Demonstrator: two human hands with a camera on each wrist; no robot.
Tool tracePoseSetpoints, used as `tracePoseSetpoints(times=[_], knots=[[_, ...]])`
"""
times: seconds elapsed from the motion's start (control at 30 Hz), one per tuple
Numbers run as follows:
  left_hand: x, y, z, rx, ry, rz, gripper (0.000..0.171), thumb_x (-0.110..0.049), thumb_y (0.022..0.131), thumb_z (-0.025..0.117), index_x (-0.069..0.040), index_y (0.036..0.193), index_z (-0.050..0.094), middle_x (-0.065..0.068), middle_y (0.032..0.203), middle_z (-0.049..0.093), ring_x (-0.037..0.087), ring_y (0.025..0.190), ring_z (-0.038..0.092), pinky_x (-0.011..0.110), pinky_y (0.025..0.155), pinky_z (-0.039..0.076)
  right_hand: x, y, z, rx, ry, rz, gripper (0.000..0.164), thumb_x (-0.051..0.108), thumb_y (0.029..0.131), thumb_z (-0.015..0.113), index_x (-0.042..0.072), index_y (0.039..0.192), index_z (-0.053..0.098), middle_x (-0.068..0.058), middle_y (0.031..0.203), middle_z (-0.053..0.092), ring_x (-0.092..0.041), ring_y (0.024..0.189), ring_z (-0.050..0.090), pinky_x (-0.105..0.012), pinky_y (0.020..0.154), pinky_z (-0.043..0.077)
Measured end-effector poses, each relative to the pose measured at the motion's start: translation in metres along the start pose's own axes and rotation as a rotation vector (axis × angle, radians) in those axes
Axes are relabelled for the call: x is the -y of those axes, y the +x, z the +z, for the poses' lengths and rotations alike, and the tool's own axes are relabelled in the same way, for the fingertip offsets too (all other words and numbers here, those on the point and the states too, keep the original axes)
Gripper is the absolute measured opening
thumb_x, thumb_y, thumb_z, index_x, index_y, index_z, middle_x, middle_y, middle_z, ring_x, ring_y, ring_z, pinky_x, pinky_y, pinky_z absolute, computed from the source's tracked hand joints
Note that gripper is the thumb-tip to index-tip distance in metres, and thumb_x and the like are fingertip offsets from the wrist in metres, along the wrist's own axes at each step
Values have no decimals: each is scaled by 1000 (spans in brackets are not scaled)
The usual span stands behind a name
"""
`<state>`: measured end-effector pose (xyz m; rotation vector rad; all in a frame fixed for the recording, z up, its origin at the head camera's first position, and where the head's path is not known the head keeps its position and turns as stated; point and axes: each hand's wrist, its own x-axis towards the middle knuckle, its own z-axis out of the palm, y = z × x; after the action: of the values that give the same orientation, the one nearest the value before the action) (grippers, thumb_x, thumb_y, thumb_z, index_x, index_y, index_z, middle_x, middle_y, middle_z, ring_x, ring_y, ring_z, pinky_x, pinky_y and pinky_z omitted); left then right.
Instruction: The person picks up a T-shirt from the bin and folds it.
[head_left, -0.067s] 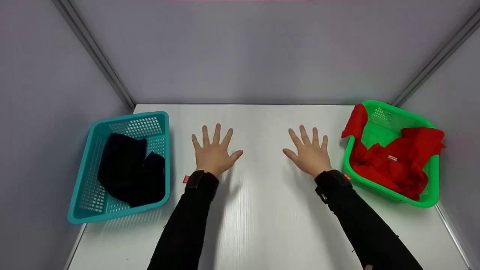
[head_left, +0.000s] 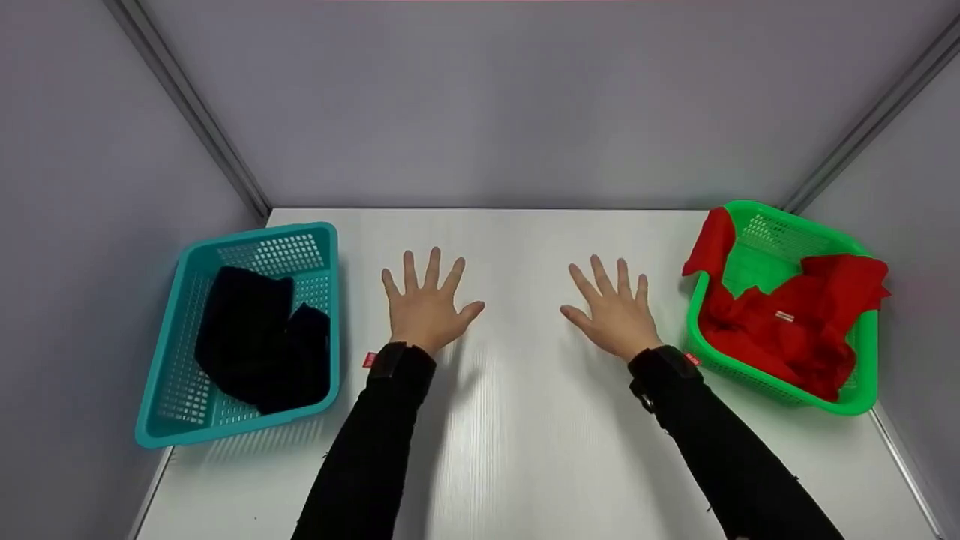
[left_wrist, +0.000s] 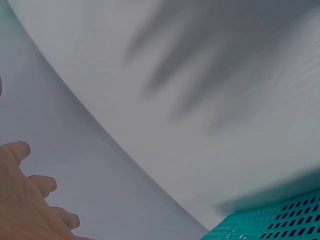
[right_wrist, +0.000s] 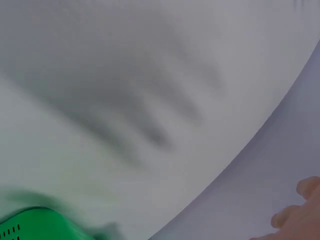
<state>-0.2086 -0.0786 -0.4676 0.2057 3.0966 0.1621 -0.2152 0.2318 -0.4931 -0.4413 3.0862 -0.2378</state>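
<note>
Pale grey walls (head_left: 480,105) close in the back and both sides of a white table (head_left: 517,435), with grey metal strips (head_left: 196,105) running up the two corners. On the table's left side sits a blue basket (head_left: 163,352) with holes in its walls; on the right side stands a green basket (head_left: 763,266), set at a slant. Two black sleeves (head_left: 360,457) reach forward between them. Bunched black cloth (head_left: 251,337) lies inside the blue basket, its folds too dark to make out. Crumpled red cloth (head_left: 814,322) fills much of the green one and hangs over its rim on the left and the right.

Both hands are above the table, palms down, well apart from each other, their shadows falling below. The left hand (head_left: 426,311), nearer the blue basket, has its fingers spread and grips nothing; the right hand (head_left: 619,319), nearer the green basket, is likewise spread and holding nothing. Small red tags (head_left: 369,359) show at the cuffs, and a little white label (head_left: 784,316) shows on the red cloth.
</note>
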Motion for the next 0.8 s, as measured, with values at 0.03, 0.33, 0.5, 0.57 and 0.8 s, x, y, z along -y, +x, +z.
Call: tracePoseSetpoints(times=[0.03, 0.33, 0.5, 0.57, 0.8], knots=[[1, -1, -1, 2, -1, 5, 80, -76, 97, 37, -34, 164, 21, 7, 172, 10, 45, 156, 0, 73, 118, 3, 3, -4, 4, -4, -8, -34, 74, 59, 103, 47, 26, 165, 22, -14, 171, 13, -50, 154, 3, -74, 117, 2], [48, -24, 1, -5, -12, 1, 74, -69, 101, 35, -30, 164, 24, 9, 172, 10, 47, 155, 1, 74, 117, 5, 30, -57, 63, 28, -32, -359, 70, 64, 103, 41, 34, 163, 23, -8, 171, 16, -47, 154, 11, -74, 116, 13], [100, -46, 1, 20, -82, -95, 72, -64, 105, 32, -24, 164, 24, 16, 171, 11, 54, 152, 1, 83, 109, 6, 42, -85, 94, 114, -41, -448, 69, 67, 102, 37, 37, 163, 25, -9, 171, 15, -49, 154, 13, -78, 113, 15], [123, -56, 0, 79, -189, -162, 76, -66, 105, 28, -21, 165, 19, 19, 171, 4, 57, 151, -6, 87, 104, 1, 45, -93, 101, 157, -25, -447, 68, 68, 101, 37, 39, 162, 25, -8, 172, 13, -48, 154, 11, -79, 112, 12], [187, -84, 4, 359, -507, -373, 91, -79, 97, 16, -21, 165, 1, 27, 165, -18, 64, 140, -27, 92, 90, -13, 47, -106, 116, 157, -26, -448, 67, 71, 100, 35, 45, 161, 23, -6, 172, 9, -47, 155, 5, -81, 111, 5]])
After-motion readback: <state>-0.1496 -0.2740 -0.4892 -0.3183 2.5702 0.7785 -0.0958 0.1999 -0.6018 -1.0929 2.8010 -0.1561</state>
